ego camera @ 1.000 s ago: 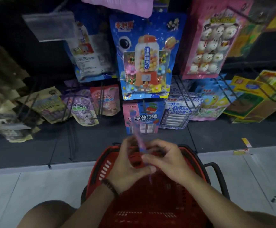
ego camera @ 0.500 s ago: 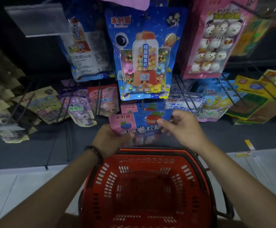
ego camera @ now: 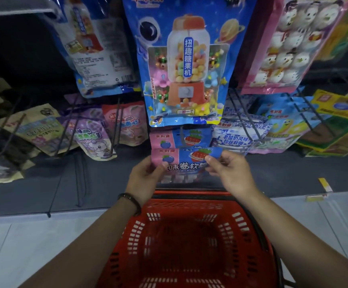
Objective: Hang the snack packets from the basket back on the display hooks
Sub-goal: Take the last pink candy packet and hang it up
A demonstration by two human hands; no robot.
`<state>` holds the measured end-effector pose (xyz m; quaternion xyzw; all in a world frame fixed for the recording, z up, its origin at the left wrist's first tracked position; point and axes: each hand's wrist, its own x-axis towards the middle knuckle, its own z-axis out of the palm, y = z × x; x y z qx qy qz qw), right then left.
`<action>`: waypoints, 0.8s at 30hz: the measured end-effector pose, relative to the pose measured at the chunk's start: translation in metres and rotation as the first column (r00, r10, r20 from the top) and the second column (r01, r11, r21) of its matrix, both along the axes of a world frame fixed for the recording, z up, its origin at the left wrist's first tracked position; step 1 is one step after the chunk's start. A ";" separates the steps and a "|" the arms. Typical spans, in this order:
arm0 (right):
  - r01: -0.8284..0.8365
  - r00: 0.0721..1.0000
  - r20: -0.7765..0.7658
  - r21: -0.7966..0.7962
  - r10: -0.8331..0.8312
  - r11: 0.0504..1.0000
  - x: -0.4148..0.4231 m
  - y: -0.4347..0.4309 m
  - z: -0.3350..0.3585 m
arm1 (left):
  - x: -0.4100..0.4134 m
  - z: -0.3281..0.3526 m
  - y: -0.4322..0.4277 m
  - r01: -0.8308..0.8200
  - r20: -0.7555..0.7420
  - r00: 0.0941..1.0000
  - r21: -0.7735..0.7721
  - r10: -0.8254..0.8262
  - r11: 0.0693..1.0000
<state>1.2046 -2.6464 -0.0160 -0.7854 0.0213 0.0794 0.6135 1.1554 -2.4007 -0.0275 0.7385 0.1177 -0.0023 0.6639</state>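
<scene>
Packet (ego camera: 186,165) pinched by both side edges, clear above basket (ego camera: 189,197)

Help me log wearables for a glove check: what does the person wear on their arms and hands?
No gloves or sleeves are in view. A dark bracelet, seemingly beaded, circles the left wrist. The left hand and right hand show no visible ring or watch.

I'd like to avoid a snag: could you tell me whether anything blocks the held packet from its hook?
Nothing visible lies between the packet and the hook above it; a matching packet already hangs there, below the gumball bag.
</scene>
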 end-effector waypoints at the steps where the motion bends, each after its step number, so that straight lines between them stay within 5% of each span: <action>1: 0.009 1.000 -0.003 -0.002 -0.009 1.000 0.002 0.001 -0.001 | 0.002 -0.001 -0.001 -0.002 -0.015 1.000 -0.016 0.002 1.000; 18: 0.054 0.999 0.002 -0.139 -0.054 0.989 0.025 0.019 -0.013 | 0.024 -0.008 -0.005 -0.181 -0.219 0.967 -0.216 0.133 0.959; 24: 0.105 0.994 0.011 -0.150 -0.105 0.983 0.024 0.027 -0.012 | 0.031 -0.014 -0.002 -0.166 -0.204 0.970 -0.155 0.133 0.974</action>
